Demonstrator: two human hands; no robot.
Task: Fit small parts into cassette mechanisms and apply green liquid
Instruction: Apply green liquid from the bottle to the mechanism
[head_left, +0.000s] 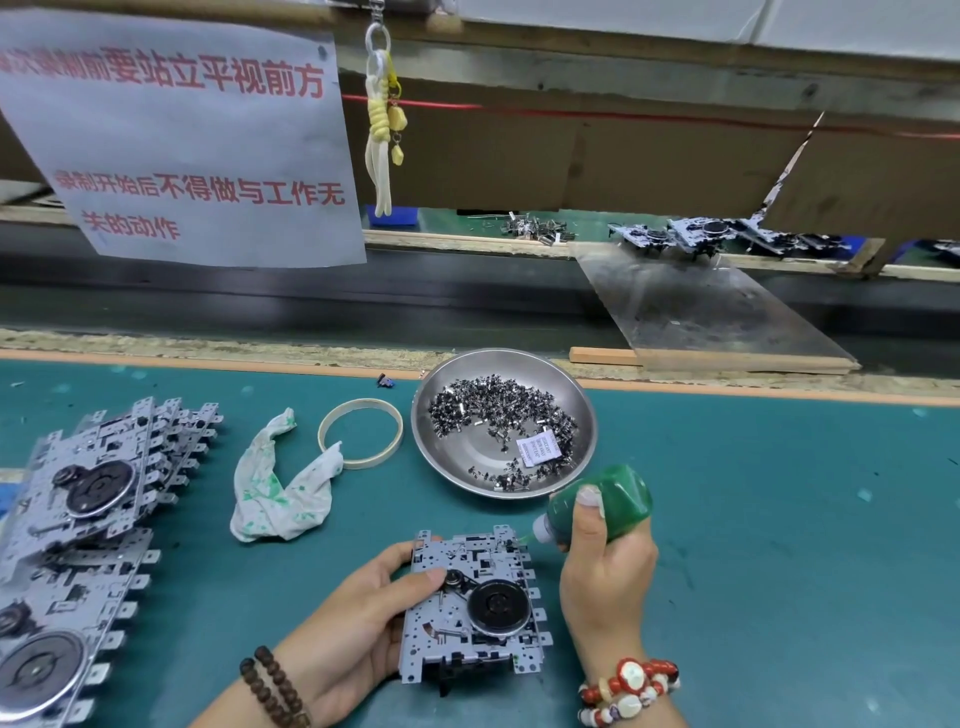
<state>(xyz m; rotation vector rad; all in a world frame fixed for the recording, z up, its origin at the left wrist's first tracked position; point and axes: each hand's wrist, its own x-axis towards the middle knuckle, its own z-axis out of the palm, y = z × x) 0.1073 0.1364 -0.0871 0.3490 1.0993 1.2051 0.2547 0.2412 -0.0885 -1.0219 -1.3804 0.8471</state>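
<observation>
While left grip (358, 613) holds cassette mechanism (470, 605), right grip (605, 566) squeezes green bottle (608, 501) at its top-right edge, bare mat (779, 519) rightward.

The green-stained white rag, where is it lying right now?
In the head view the rag lies on the green mat, left of centre, between the stacked cassette mechanisms and the cream ring, overlapping the ring's near edge.

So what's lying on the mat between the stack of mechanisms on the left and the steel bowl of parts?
In the head view, a green-stained white rag and a cream ring lie between the stacked mechanisms and the steel bowl, on bare mat.
</observation>
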